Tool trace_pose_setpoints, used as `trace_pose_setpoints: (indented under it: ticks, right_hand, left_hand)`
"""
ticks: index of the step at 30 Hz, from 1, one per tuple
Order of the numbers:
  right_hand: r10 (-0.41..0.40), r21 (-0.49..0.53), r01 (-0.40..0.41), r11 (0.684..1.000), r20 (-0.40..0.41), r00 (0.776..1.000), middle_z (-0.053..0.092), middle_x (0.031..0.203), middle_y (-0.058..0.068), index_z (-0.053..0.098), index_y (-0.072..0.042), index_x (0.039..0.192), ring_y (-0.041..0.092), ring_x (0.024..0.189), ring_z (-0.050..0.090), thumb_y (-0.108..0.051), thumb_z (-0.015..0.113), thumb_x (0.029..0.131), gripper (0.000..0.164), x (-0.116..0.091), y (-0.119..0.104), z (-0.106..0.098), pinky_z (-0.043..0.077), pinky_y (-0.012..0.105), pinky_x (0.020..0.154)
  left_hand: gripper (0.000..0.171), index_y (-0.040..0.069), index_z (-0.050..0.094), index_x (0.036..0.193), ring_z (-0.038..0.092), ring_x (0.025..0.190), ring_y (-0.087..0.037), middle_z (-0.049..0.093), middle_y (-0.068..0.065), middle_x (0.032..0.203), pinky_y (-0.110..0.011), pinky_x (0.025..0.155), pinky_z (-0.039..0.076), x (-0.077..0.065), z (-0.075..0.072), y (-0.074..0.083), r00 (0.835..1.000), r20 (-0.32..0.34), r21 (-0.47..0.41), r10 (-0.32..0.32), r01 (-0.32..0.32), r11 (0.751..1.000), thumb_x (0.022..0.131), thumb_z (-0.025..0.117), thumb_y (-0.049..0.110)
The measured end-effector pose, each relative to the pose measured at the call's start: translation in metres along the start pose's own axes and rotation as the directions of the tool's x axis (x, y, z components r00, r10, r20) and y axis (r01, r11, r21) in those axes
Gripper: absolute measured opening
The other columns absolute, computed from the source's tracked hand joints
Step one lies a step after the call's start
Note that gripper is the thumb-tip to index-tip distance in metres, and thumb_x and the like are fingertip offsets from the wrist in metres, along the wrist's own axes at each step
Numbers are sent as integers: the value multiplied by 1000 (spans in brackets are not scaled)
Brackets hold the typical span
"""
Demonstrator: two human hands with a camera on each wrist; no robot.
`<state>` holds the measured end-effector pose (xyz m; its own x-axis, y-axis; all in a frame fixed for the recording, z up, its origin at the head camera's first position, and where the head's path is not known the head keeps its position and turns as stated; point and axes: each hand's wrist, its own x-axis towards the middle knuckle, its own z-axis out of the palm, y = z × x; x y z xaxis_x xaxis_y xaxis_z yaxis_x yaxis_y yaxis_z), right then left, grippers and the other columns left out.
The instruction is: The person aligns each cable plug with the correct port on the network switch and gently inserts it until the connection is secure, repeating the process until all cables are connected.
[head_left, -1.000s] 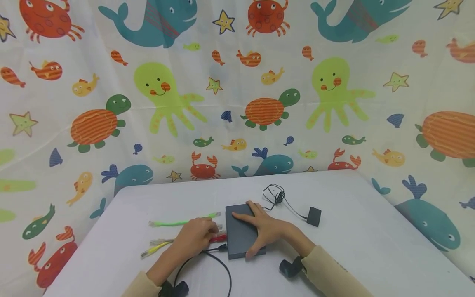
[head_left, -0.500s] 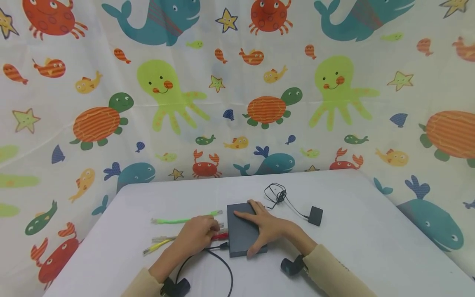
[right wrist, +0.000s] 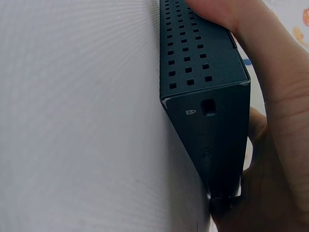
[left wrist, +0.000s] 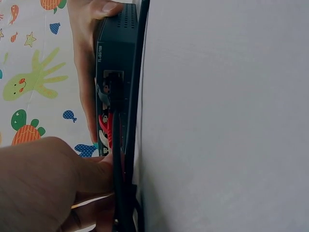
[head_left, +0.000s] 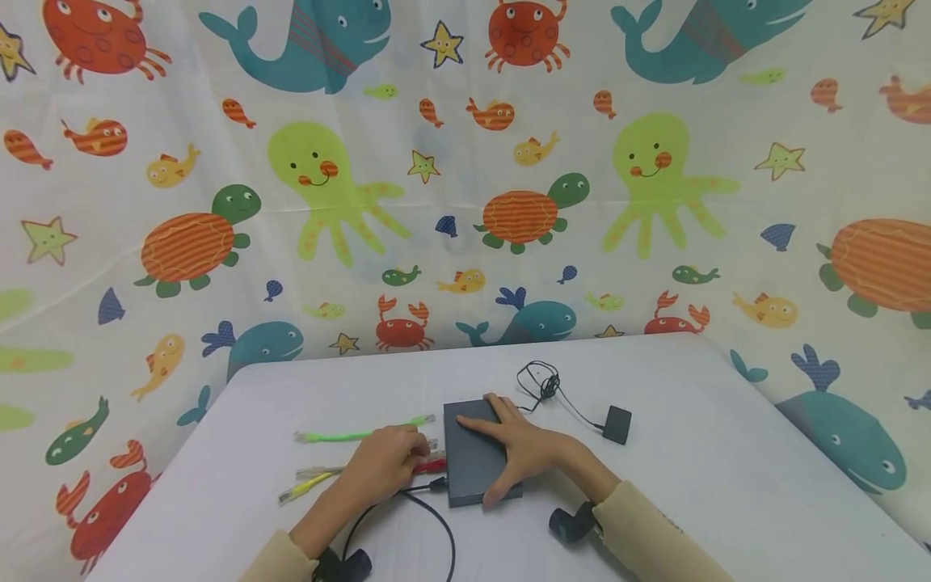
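Observation:
A dark network switch (head_left: 471, 473) lies flat on the table. My right hand (head_left: 524, 449) spans its top, thumb on the near end and fingers toward the far end; the right wrist view shows the thumb on the vented side. At its port side, my left hand (head_left: 385, 462) pinches a red network cable (head_left: 431, 466) close to the ports. In the left wrist view, the red plug (left wrist: 109, 128) sits at the port row beside a pale plug (left wrist: 103, 138). A black cable (left wrist: 117, 145) with a larger plug enters the nearest port. The left fingertips are partly hidden behind it.
A green cable (head_left: 338, 437) lies beyond my left hand. Yellow (head_left: 309, 487) and greyish (head_left: 318, 471) cable ends stick out left of it. Behind the switch are a coiled black cord (head_left: 547, 388) and its power adapter (head_left: 617, 425). A patterned curtain (head_left: 465, 242) hangs behind the table.

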<state>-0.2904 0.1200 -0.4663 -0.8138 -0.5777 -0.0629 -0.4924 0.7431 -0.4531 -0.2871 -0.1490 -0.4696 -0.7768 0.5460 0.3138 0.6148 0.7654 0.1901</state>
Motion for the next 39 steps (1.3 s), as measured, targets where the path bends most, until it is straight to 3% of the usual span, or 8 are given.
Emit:
trace_pose_setpoints:
  ticks: [39]
  right_hand:
    - [3,1,-3,1000,7,1000,-7,163,14,20,-52,148,42,148,-3,-67,81,57,110,0,-3,-3,22,72,105]
  left_hand:
    - [17,20,75,88,59,71,-3,67,11,82,-24,67,53,0,-2,3,1000,2,20,1,-1,1000,79,70,7]
